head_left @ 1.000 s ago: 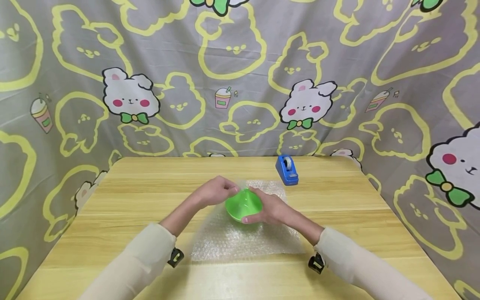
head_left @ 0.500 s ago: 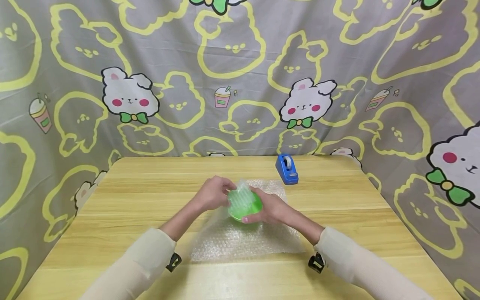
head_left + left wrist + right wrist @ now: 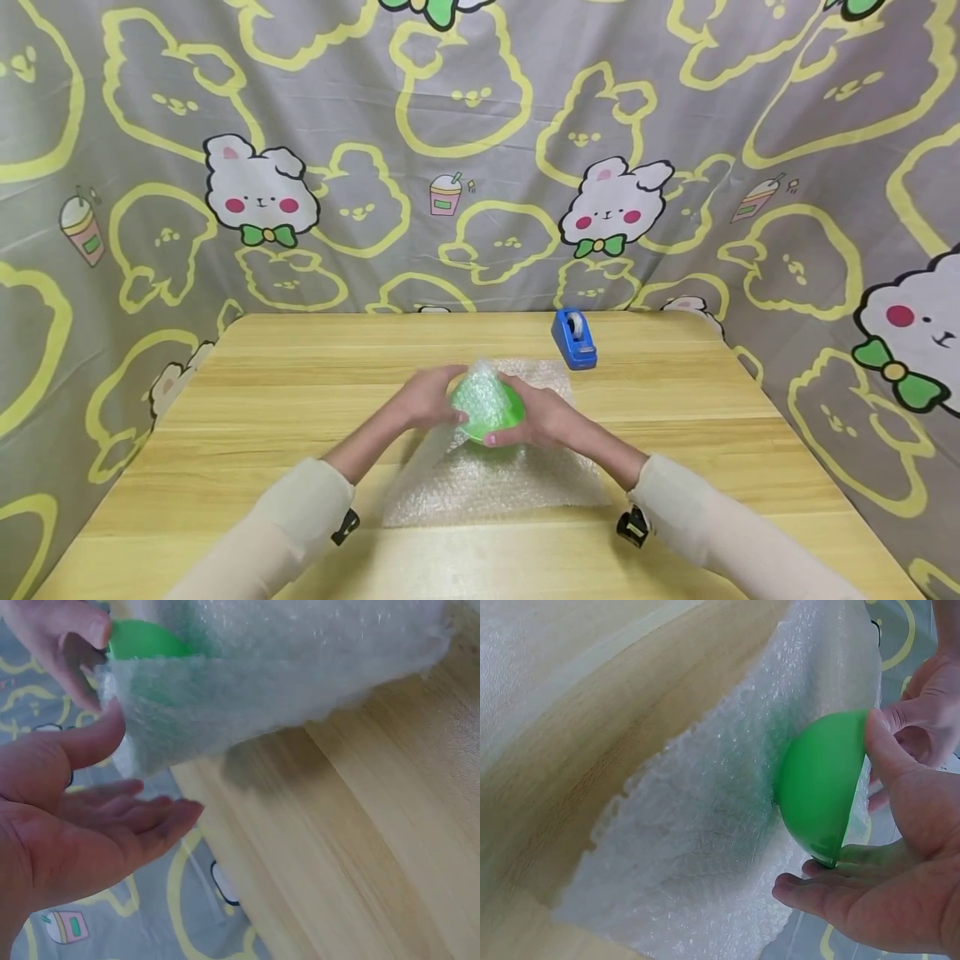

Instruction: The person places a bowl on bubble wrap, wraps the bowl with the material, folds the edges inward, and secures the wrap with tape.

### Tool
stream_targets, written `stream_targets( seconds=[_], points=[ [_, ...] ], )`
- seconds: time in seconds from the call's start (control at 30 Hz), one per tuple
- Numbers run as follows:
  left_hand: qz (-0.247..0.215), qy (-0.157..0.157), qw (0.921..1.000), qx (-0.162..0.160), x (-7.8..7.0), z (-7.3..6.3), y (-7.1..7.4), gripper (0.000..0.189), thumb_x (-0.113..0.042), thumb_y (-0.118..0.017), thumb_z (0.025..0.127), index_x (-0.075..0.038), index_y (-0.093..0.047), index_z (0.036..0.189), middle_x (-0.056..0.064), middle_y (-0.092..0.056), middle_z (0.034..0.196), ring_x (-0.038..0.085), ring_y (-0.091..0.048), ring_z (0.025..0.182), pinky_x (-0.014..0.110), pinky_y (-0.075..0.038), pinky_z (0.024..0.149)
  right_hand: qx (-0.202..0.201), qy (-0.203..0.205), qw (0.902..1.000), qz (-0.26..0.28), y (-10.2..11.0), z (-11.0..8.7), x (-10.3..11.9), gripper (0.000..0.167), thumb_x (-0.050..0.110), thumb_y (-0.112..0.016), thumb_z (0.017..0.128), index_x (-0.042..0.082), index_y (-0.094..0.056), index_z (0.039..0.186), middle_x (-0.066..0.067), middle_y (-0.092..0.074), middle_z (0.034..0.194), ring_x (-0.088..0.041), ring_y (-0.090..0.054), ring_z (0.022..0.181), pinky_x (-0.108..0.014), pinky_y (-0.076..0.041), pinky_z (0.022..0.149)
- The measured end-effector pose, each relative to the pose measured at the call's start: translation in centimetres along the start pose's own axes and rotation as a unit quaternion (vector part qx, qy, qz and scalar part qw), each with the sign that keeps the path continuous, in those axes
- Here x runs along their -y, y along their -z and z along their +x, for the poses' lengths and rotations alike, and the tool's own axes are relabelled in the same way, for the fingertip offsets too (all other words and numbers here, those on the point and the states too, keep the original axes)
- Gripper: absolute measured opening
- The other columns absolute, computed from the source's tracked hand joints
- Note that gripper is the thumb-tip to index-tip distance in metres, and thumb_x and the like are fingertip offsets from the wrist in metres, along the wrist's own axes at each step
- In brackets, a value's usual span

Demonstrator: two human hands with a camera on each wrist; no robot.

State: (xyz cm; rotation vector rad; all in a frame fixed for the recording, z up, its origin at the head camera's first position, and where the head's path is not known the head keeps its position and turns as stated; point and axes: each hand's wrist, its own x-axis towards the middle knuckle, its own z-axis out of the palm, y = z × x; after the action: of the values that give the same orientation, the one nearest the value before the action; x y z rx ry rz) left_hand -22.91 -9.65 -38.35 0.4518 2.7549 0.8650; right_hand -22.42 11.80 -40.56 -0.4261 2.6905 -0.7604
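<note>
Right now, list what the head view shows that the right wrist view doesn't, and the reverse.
Only the head view shows the blue tape dispenser and both pale sleeves.

Only the right wrist view shows the palm side of the right hand and, in profile, the rounded outer wall of the green bowl.

Both show the bowl, parts of both hands, including the left hand, the bubble wrap, the wooden table and the patterned cloth.

Cream left sleeve (image 3: 255, 533) on show, matching cream right sleeve (image 3: 742, 525) opposite, loose wide cuffs (image 3: 322, 479) on both, boxy black wrist cameras (image 3: 632, 527) peeking out beneath
</note>
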Motion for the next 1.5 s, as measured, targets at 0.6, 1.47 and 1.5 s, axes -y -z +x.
stream_targets(
  seconds=[0.6,1.47,1.5],
  points=[
    [0.053,-0.06,0.9958,0.044,0.19,-0.22,0.0,0.075,-0.017,-0.078,0.088,-0.003,-0.043,0.152,0.024,-0.049,0.152,0.044,-0.055,0.13,0.052,-0.046,0.109,-0.002,-0.001,1.0,0.002,-0.01,0.09,-0.08,0.112,0.055,-0.086,0.073,0.018,-0.028,0.161,-0.021,-0.062,0.135,-0.027,-0.064,0.104,-0.038,-0.057,0.08],
    [0.023,-0.063,0.9961,0.057,0.42,0.1,-0.24,0.078,-0.011,-0.078,0.087,-0.011,-0.041,0.155,0.018,-0.058,0.145,0.036,-0.061,0.123,0.051,-0.049,0.106,0.0,-0.011,0.9999,0.012,-0.08,-0.09,0.16,0.111,0.054,-0.087,0.073,0.021,-0.028,0.161,-0.019,-0.062,0.133,-0.024,-0.063,0.101,-0.035,-0.055,0.078],
    [0.023,-0.065,0.9959,0.059,0.5,0.09,-0.21,0.077,-0.012,-0.078,0.087,-0.012,-0.042,0.155,0.018,-0.057,0.145,0.035,-0.061,0.124,0.05,-0.049,0.106,0.0,-0.01,0.9999,0.012,-0.08,-0.09,0.15,0.111,0.054,-0.087,0.073,0.021,-0.028,0.161,-0.019,-0.062,0.134,-0.024,-0.063,0.101,-0.035,-0.055,0.078]
  ],
)
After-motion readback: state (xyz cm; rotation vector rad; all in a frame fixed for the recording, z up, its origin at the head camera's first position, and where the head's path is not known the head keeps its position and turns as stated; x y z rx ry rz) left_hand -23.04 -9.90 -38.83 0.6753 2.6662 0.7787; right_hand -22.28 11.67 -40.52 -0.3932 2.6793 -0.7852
